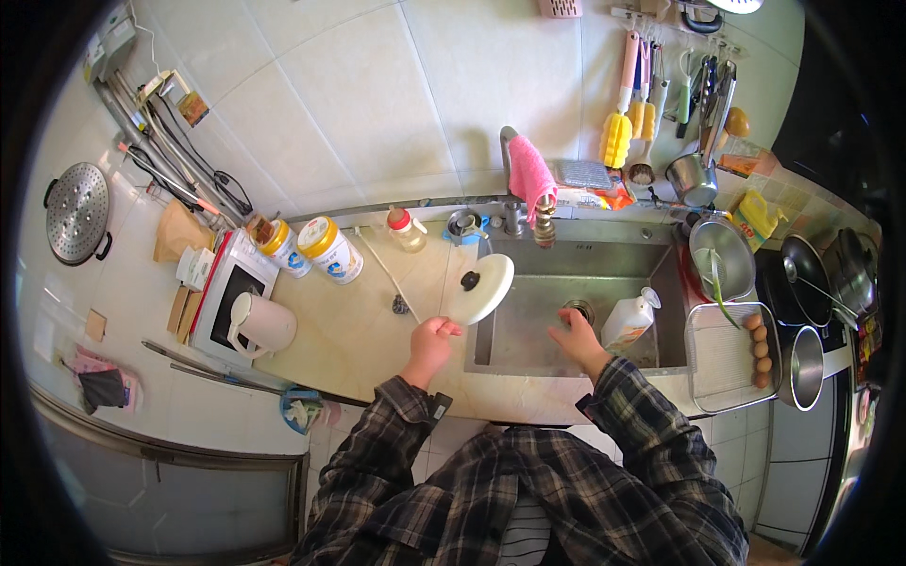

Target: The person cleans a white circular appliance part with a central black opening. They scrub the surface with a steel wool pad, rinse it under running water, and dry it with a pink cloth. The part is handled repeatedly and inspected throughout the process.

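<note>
My left hand (430, 348) grips the rim of a white pot lid (491, 289) with a black knob, held tilted at the left edge of the steel sink (524, 339). Over the basin, my right hand (579, 338) has its fingers apart and holds nothing. A white pump bottle (628, 322) leans in the sink to the right of that hand. Above the basin's back edge, a pink cloth (531, 173) hangs over the faucet (545, 228). The sink drain (580, 308) shows just beyond my right fingertips.
On the left counter stand a pink kettle (272, 324), two yellow-lidded cans (331, 249) and a red-capped bottle (407, 230). Right of the sink are a wire tray (715, 354) with several eggs (761, 349), a steel colander (736, 247) and a pot (805, 368). Brushes (617, 134) hang on the wall.
</note>
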